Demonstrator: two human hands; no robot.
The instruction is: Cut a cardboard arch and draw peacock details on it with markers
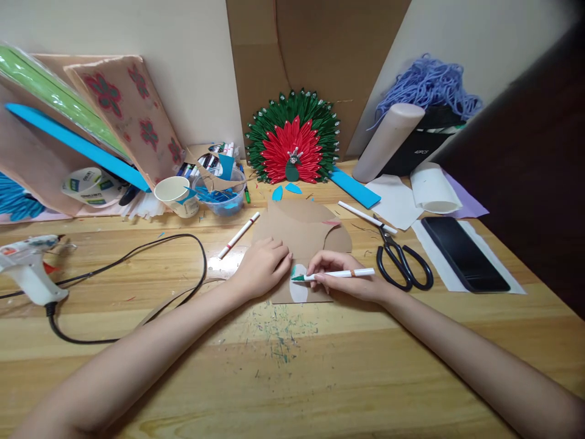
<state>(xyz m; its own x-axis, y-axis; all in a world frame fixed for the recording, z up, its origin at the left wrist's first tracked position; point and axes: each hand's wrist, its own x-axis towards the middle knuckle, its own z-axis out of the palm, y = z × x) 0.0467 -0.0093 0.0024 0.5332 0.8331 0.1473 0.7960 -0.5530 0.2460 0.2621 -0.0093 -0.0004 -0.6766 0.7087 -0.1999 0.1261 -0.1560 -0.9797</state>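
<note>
My right hand (340, 277) grips a white marker (361, 272) with a brown band. Its green tip touches a small white oval paper piece (299, 291), whose upper part is partly coloured green. Beneath the paper lies a cut sheet of brown cardboard (297, 228) with a rounded outline. My left hand (262, 265) rests on the cardboard's left side, fingers loosely stretched out with nothing visible in them. Another white marker (239, 235) with red bands lies just beyond my left hand. Black-handled scissors (395, 250) lie right of my right hand.
A peacock-like red and green fan craft (292, 137) stands at the back. On the left are a hot glue gun (30, 268) with its black cord, a paper cup (176, 198) and a plastic tub (226, 204) of blue scraps. A phone (464, 253) lies at right.
</note>
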